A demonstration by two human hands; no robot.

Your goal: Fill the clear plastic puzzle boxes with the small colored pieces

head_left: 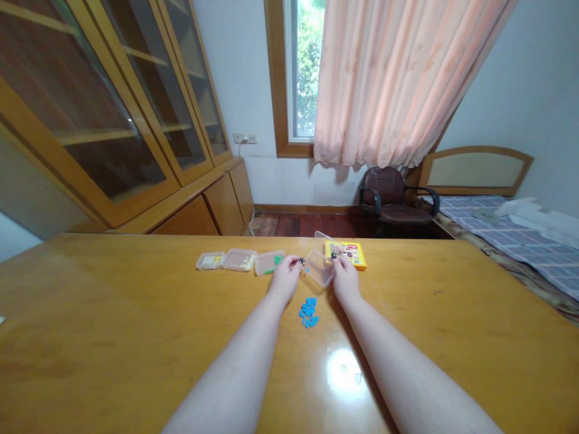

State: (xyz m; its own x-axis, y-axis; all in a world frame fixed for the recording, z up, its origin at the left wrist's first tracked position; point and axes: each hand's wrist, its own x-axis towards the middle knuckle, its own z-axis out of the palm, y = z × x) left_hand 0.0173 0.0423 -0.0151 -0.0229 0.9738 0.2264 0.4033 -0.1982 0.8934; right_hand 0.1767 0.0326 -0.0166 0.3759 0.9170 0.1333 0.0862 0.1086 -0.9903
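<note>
A clear plastic box point(320, 275) with its hinged lid tilted up is held between my two hands. My left hand point(286, 278) pinches its left edge with the fingertips. Closed round the box's right side is my right hand point(345, 279). A small blue piece point(307, 270) shows at the box's left end. Just in front, on the table, lies a loose pile of small blue pieces point(309, 311). Beside my left hand sits another clear box point(262, 265) with green pieces point(277, 260), partly covered by that hand.
Two more clear boxes point(234, 260) point(204, 263) stand farther left with pale and yellow pieces. Behind my right hand lies a yellow printed box point(358, 253). The wooden table point(136, 337) fills the foreground; past its far edge stands an office chair point(389, 190).
</note>
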